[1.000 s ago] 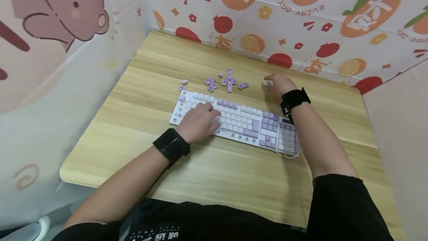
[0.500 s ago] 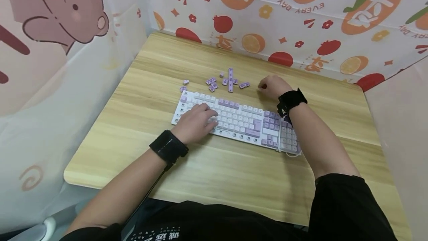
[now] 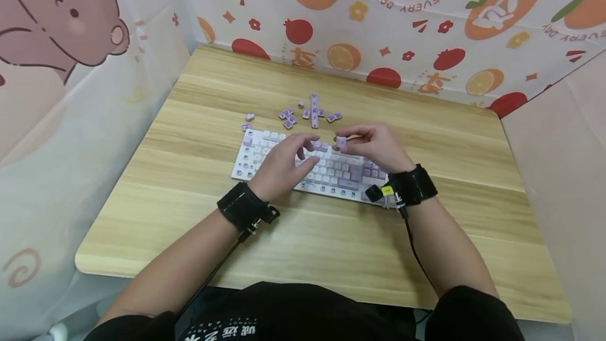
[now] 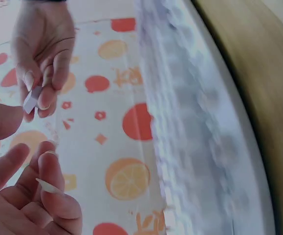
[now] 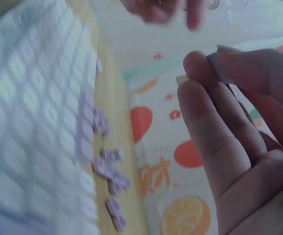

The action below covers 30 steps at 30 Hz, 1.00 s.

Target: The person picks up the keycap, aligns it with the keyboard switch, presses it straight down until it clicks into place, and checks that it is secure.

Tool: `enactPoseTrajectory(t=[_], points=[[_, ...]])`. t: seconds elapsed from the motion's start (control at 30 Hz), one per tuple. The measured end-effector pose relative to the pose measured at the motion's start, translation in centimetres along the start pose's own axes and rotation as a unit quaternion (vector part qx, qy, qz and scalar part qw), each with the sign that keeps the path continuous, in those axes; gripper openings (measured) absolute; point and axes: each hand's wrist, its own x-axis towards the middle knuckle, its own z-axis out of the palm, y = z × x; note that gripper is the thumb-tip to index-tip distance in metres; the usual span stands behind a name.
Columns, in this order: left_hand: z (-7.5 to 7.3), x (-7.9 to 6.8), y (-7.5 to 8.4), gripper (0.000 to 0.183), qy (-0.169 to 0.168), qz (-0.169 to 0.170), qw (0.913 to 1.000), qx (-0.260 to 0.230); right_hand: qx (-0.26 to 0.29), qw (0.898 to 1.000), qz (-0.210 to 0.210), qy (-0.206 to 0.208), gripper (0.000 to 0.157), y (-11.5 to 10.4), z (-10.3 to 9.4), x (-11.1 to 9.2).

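Observation:
My right hand (image 3: pixel 379 147) pinches a pale purple keycap (image 3: pixel 341 142) between thumb and fingertips, raised over the back edge of the white and purple keyboard (image 3: pixel 347 184). In the left wrist view the keycap (image 4: pixel 32 100) pokes out from the fingertips. To its left, over the keyboard's middle, my left hand (image 3: pixel 279 166) holds nothing; its thumb and fingers are spread apart toward the keycap. Bare switches show along the keyboard's left end and front row. My right hand and wristband hide part of its right end.
Behind the keyboard lie several loose purple keycaps (image 3: pixel 287 118) and a long purple spacebar (image 3: pixel 314 111) resting across others. Two more small keycaps (image 3: pixel 249 117) sit by the keyboard's back left corner. A fruit-printed curtain (image 3: pixel 341 25) hangs behind the wooden table (image 3: pixel 189 172).
My right hand has come from the table behind the keyboard's right end, toward me and left, bringing a keycap. My left hand has risen slightly and opened toward it.

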Motion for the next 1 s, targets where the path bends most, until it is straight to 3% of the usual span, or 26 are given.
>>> enactPoseTrajectory(t=[0.1,0.23,0.43,0.6,0.77,0.87,1.0], points=[[0.5,0.3,0.3,0.042,0.014,0.021,0.9991,-0.035,0.027,0.999,-0.005,0.02,0.035,0.3,1.2,-0.9],[1.3,0.8,0.4,0.041,0.008,0.041,0.9978,-0.051,0.036,0.998,-0.013,0.052,0.03,0.5,2.2,-1.5],[2.4,1.2,0.4,0.033,-0.015,0.063,0.9972,-0.038,0.0,0.995,-0.009,0.095,0.024,1.4,3.1,-1.8],[3.5,1.2,0.2,0.019,-0.047,0.063,0.9962,0.038,-0.069,0.994,0.003,0.088,0.022,2.9,3.4,-2.7],[5.0,1.0,-0.2,0.016,-0.101,0.093,0.9808,0.139,-0.158,0.986,0.016,0.06,0.016,4.2,3.4,-3.7],[5.8,0.7,-0.4,0.016,-0.123,0.114,0.9719,0.165,-0.199,0.979,0.025,0.041,0.012,4.6,3.4,-4.0],[6.7,0.4,-0.7,0.012,-0.135,0.13,0.9662,0.177,-0.237,0.971,0.031,0.029,0.008,5.1,3.5,-4.2]])
